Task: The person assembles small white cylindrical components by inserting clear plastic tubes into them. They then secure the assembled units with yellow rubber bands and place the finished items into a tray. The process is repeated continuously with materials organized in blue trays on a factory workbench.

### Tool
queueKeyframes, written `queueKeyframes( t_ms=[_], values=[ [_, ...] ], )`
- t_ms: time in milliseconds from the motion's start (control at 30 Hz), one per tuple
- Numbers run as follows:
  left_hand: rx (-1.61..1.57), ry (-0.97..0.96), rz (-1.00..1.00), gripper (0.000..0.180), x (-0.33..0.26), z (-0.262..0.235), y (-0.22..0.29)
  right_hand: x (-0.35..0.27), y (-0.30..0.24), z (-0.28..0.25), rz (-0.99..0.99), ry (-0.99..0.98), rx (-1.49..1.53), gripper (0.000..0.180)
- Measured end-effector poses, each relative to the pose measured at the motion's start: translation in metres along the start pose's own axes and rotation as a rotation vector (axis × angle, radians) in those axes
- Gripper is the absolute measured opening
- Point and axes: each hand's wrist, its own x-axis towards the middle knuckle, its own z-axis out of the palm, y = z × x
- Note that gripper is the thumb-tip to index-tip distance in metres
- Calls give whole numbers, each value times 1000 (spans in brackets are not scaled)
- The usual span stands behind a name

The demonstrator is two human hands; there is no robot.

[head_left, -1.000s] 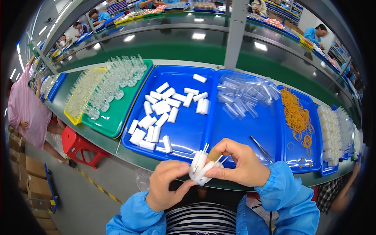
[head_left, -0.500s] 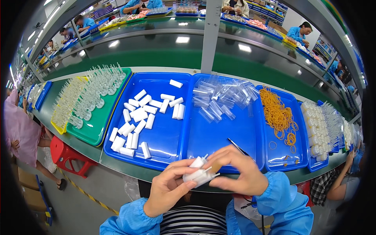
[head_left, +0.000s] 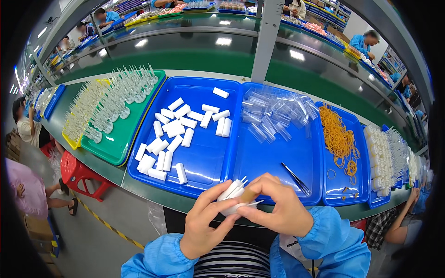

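Over the table's near edge, both my hands hold a white plastic part point(head_left: 233, 191) with thin prongs sticking out. My left hand point(head_left: 203, 227) is closed round its left side, fingers on top and thumb below. Fingertips and thumb of my right hand point(head_left: 283, 207) pinch its right side, beside a small tan piece point(head_left: 247, 195) whose kind I cannot make out. Fingers hide much of the part. Just beyond my right hand, black tweezers point(head_left: 297, 180) lie in a blue tray point(head_left: 259, 155) that also has clear plastic sleeves point(head_left: 273, 113) at its far end.
Left of it, another blue tray point(head_left: 204, 162) bears white foam-like cylinders point(head_left: 174, 128). Orange rubber bands point(head_left: 337, 134) fill part of a tray at right. A green tray point(head_left: 111, 150) holds clear pronged parts. A metal post point(head_left: 267, 51) rises behind; a red stool point(head_left: 81, 173) stands left.
The whole view has shifted, so the trays appear farther right. My hands stay on the white part, their fingers slightly re-placed. More of the tweezers shows beside my right hand.
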Motion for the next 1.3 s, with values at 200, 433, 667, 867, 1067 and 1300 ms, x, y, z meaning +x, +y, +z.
queueKeyframes(
  t_ms=[200,433,667,867,1067,1300],
  values=[
    [-15,76,-57,33,-1,-6,-2,58,32,-31,-282,300,-503,13],
    [-94,66,-41,34,0,-7,-4,85,59,-34,-245,91,-1223,26],
    [-459,58,-287,30,-9,-14,-2,50,11,-29,171,-6,-145,28],
    [-554,40,-385,31,-10,-8,0,13,-10,-6,33,231,210,45],
    [-533,61,-373,30,-8,-3,1,0,-6,-2,15,187,27,32],
    [-502,65,-408,28,-13,-4,1,-1,-14,-11,-2,149,-182,26]
  ],
)
